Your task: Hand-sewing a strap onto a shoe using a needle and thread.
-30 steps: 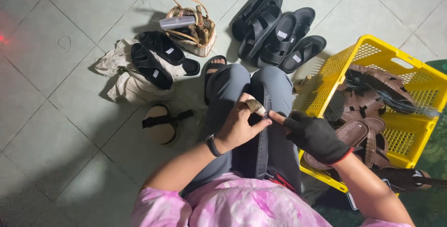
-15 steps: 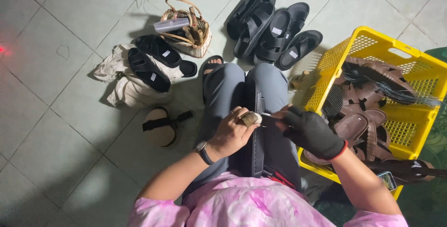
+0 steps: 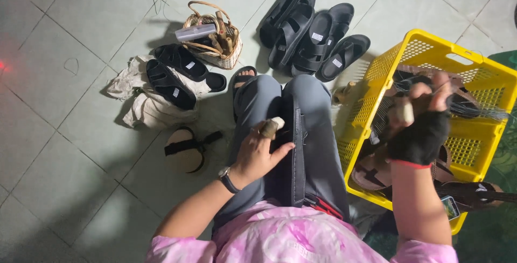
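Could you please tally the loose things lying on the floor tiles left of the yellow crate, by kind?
Black sandals: 6
Tan-soled sandal: 1
Wicker basket: 1
Pale cloth: 1
Total: 9

Left hand (image 3: pixel 258 152) lowered, taped fingers (image 3: pixel 269 129) spread, right hand (image 3: pixel 423 123) gloved, raised, fingers curled

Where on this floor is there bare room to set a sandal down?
Bare tile lies left of the cloth carrying two black sandals, and along the top left beyond the wicker basket. It is crowded ahead of the knees: black sandal pile, single sandal, and the yellow crate, full of brown sandals.
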